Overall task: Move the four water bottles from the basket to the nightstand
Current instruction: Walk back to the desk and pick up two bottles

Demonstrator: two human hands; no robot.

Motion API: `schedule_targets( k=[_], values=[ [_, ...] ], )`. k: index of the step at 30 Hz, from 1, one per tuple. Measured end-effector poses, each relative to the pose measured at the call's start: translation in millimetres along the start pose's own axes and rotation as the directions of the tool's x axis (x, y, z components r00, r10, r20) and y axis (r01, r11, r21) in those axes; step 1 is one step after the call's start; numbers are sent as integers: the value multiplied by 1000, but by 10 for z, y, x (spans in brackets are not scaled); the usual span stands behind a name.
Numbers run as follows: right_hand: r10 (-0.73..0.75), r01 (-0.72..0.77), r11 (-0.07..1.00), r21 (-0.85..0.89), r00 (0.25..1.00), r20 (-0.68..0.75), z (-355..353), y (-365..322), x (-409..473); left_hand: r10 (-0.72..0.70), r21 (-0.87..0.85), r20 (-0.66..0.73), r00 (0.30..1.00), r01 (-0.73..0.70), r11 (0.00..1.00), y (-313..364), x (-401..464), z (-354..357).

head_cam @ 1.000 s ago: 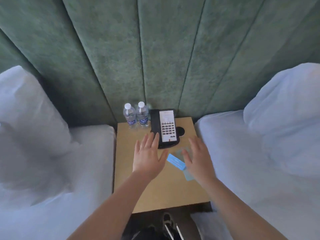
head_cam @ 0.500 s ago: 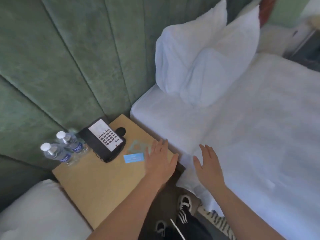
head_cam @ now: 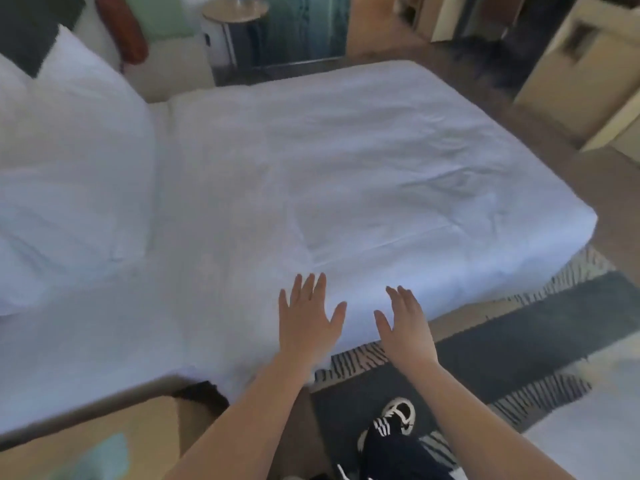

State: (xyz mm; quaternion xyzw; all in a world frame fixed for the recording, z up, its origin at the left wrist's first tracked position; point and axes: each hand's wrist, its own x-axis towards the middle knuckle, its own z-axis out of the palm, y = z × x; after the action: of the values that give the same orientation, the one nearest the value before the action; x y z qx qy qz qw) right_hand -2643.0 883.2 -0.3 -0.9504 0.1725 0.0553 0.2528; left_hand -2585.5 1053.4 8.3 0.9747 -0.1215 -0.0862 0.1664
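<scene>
My left hand [head_cam: 308, 318] and my right hand [head_cam: 407, 325] are both empty, fingers spread, palms down over the near edge of a white bed [head_cam: 329, 174]. Only a corner of the tan nightstand [head_cam: 104, 434] shows at the bottom left, with a pale blue card [head_cam: 104, 455] lying on it. No water bottle and no basket is in view.
A white pillow [head_cam: 69, 161] lies on the bed's left end. A dark striped rug [head_cam: 519, 344] covers the floor to the right, with my black-and-white shoe [head_cam: 391, 424] on it. A round side table [head_cam: 235, 12] and pale furniture [head_cam: 585, 71] stand beyond the bed.
The view has swung right, away from the nightstand. The two bottles and the phone have left the frame. Both hands stayed empty and now hover over the bed's edge.
</scene>
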Motion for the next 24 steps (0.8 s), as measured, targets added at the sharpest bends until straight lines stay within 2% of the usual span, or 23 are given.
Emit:
schedule_targets(
  k=[5, 8, 13, 21, 24],
  values=[
    [229, -217, 971, 104, 966, -118, -626, 1001, 255, 238, 56, 87, 967, -244, 968, 1209, 530, 394],
    [352, -311, 926, 213, 916, -193, -1038, 1660, 416, 333, 55, 141, 932, -343, 938, 1937, 858, 648],
    [486, -414, 868, 276, 823, -295, -1658, 2707, 543, 488, 39, 215, 846, -507, 861, 3232, 1224, 1077],
    [716, -592, 695, 409, 620, -320, -2264, 4024, 615, 647, 83, 285, 707, -691, 718, 4842, 1620, 1664],
    [757, -613, 650, 448, 570, -318, -2404, 4382, 695, 684, 68, 311, 660, -733, 677, 5304, 1805, 1872]
  ],
)
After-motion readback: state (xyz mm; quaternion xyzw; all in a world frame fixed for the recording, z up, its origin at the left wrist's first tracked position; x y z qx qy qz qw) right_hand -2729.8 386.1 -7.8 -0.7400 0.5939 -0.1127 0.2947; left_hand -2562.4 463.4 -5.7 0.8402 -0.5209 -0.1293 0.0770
